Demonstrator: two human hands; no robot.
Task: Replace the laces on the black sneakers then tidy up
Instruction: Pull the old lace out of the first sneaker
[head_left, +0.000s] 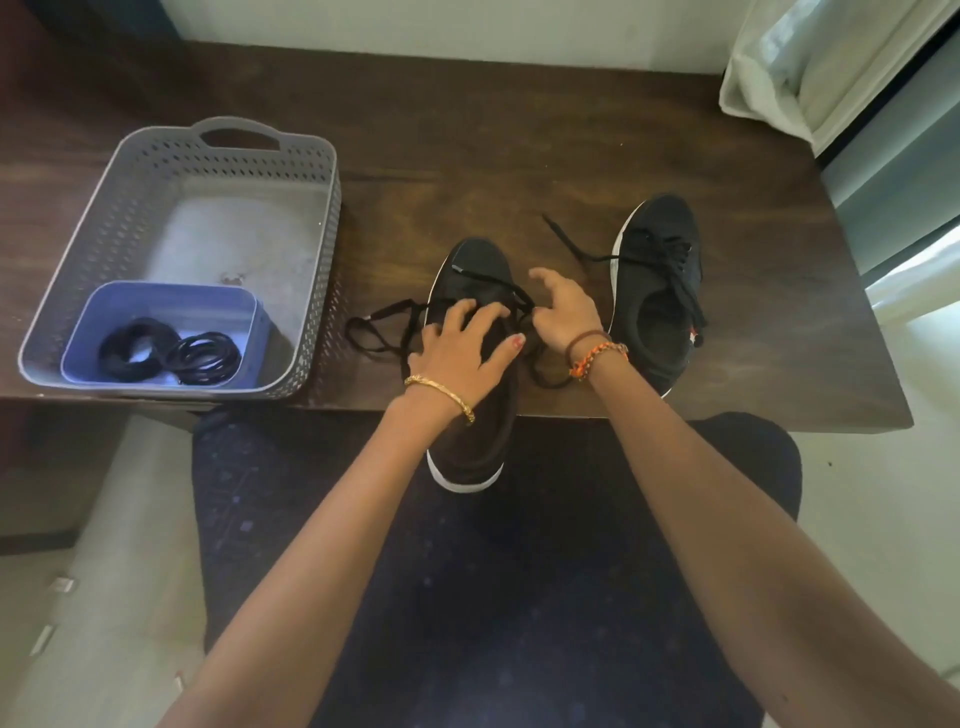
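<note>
At the left of the dark wooden table (467, 135) stands a grey perforated basket (130, 218) with a handle cut-out at its far end; in its near corner sits a small blue tub (104, 322), and inside that lie coiled black laces (171, 353). Just right of the basket, a loose black lace (382, 325) trails in loops over the tabletop from the near sneaker (470, 447); this black, white-soled shoe points away from the person, its heel hanging over the table's near edge above the lap. The left hand (457, 353), a gold bracelet (441, 395) on its wrist, rests on the shoe's tongue area with fingers spread and bent, pressing down; whether it pinches any lace I cannot tell. The right hand (563, 312), with orange and brown bands (597, 353) at the wrist, hovers just beside it at the shoe's right side; thumb and forefinger pinch the lace where it crosses the eyelets, the other fingers lifted loose. Farther right stands the second sneaker (657, 291), still laced, ends untied, one end lying across the table toward the first shoe. A pale curtain (810, 67) hangs at the far right corner.
</note>
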